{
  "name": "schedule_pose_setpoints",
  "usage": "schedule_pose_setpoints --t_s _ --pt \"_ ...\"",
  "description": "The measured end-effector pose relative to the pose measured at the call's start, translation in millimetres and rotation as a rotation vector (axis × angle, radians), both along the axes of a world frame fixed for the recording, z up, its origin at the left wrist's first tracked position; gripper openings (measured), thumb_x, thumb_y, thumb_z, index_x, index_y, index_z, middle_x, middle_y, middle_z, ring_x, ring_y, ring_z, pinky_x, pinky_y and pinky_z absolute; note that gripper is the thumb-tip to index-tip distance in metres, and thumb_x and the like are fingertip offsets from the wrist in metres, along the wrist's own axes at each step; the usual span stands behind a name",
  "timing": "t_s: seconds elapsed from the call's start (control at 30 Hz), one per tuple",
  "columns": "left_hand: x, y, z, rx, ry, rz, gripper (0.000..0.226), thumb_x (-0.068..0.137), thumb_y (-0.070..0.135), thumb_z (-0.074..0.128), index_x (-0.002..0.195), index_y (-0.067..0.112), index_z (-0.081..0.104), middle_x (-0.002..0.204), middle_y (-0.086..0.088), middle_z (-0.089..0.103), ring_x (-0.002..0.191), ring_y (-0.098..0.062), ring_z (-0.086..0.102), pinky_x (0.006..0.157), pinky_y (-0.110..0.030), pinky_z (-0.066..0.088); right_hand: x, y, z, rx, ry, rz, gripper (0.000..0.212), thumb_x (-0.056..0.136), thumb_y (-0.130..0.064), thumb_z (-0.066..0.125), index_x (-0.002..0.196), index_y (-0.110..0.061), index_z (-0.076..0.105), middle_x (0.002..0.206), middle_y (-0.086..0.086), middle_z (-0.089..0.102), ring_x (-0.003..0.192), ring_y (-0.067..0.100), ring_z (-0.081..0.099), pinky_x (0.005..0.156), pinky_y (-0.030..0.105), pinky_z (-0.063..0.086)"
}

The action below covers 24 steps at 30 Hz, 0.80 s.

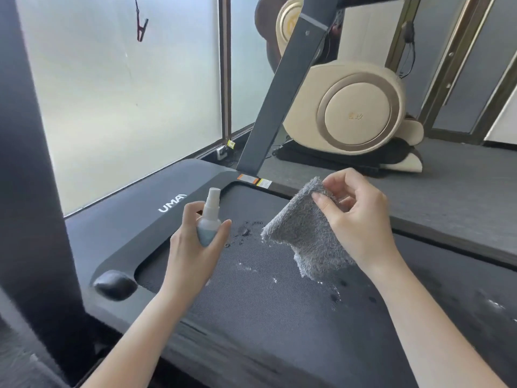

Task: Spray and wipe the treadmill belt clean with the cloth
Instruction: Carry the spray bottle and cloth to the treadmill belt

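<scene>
The dark treadmill belt (265, 298) fills the lower middle of the head view, with wet droplets and dark spots scattered across it. My left hand (193, 256) grips a small clear spray bottle (209, 219) with a white nozzle, held upright above the belt's front left part. My right hand (355, 219) pinches the top corner of a fluffy grey cloth (305, 233), which hangs just above the wet patch, to the right of the bottle.
The treadmill's black front cover (134, 217) bears white lettering. A slanted upright (279, 93) rises from the far side rail, another dark post (30, 135) stands at left. A beige massage chair (355, 107) stands behind, frosted glass (126, 79) ahead.
</scene>
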State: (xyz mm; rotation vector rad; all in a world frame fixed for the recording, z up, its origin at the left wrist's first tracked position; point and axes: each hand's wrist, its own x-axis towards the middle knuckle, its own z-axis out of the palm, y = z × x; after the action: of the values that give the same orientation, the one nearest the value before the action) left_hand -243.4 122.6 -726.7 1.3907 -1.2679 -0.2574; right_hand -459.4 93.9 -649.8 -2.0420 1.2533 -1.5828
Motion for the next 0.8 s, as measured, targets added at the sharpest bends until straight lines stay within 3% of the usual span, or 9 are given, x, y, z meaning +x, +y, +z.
schedule_pose_setpoints --t_s 0.07,0.23,0.4,0.5,0.67,0.73,0.8 --pt "-3.0 -9.2 -7.6 -0.007 -0.032 0.017 0.028 0.086 0.034 0.066 0.096 0.042 0.04 0.079 0.005 0.061 0.064 -0.03 0.063 0.064 -0.043 0.053 -2.9 -17.9 -12.3 0.01 0.001 0.033 0.013 0.081 -0.011 0.071 0.081 -0.017 0.059 0.071 -0.013 0.059 0.059 -0.005 0.05 0.059 0.006 0.038" --pt "-7.8 -29.8 -25.2 -0.011 -0.095 0.039 0.021 0.088 0.036 0.065 0.088 0.039 0.045 0.076 0.01 0.056 0.069 -0.027 0.059 0.065 -0.049 0.053 -5.6 -62.5 -38.7 0.046 0.002 0.117 0.013 0.081 -0.012 0.071 0.082 -0.018 0.059 0.073 -0.012 0.06 0.059 -0.003 0.05 0.059 0.008 0.038" --pt "-3.6 -48.1 -32.3 0.02 -0.204 0.096 0.021 0.087 0.037 0.065 0.088 0.04 0.044 0.077 0.01 0.056 0.067 -0.023 0.059 0.059 -0.038 0.048 3.6 -97.2 -57.7 0.069 0.005 0.21 0.012 0.081 -0.011 0.071 0.083 -0.014 0.06 0.072 -0.014 0.06 0.059 -0.004 0.051 0.059 0.007 0.038" --pt "5.0 -55.2 -29.3 0.079 -0.27 0.135 0.032 0.086 0.036 0.064 0.11 0.034 0.043 0.082 0.003 0.062 0.063 -0.021 0.062 0.059 -0.037 0.051 11.5 -116.0 -62.0 0.082 0.016 0.258 0.012 0.08 -0.011 0.071 0.082 -0.015 0.06 0.073 -0.014 0.06 0.062 -0.005 0.051 0.059 0.005 0.038" --pt "30.5 -63.4 -19.6 0.196 -0.421 0.115 0.063 0.089 0.024 0.062 0.138 0.046 0.028 0.074 0.009 0.053 0.065 -0.002 0.055 0.063 -0.017 0.043 29.6 -145.3 -67.7 0.127 0.011 0.296 0.015 0.081 -0.014 0.07 0.081 -0.021 0.057 0.073 -0.012 0.06 0.063 -0.001 0.051 0.058 0.011 0.04" --pt "39.2 -58.3 -15.8 0.258 -0.484 0.092 0.067 0.091 0.024 0.061 0.142 0.048 0.025 0.09 0.01 0.053 0.07 0.007 0.052 0.066 -0.017 0.041 40.1 -147.5 -71.3 0.147 0.022 0.318 0.013 0.082 -0.014 0.07 0.082 -0.019 0.058 0.073 -0.01 0.06 0.064 0.002 0.05 0.059 0.017 0.043" --pt "44.3 -53.8 -14.7 0.307 -0.547 0.05 0.067 0.093 0.031 0.058 0.143 0.053 0.02 0.115 0.004 0.054 0.085 0.001 0.056 0.079 -0.026 0.046 47.3 -145.2 -77.7 0.164 0.046 0.312 0.013 0.082 -0.014 0.069 0.082 -0.018 0.057 0.073 -0.009 0.059 0.063 0.004 0.05 0.062 0.021 0.044"
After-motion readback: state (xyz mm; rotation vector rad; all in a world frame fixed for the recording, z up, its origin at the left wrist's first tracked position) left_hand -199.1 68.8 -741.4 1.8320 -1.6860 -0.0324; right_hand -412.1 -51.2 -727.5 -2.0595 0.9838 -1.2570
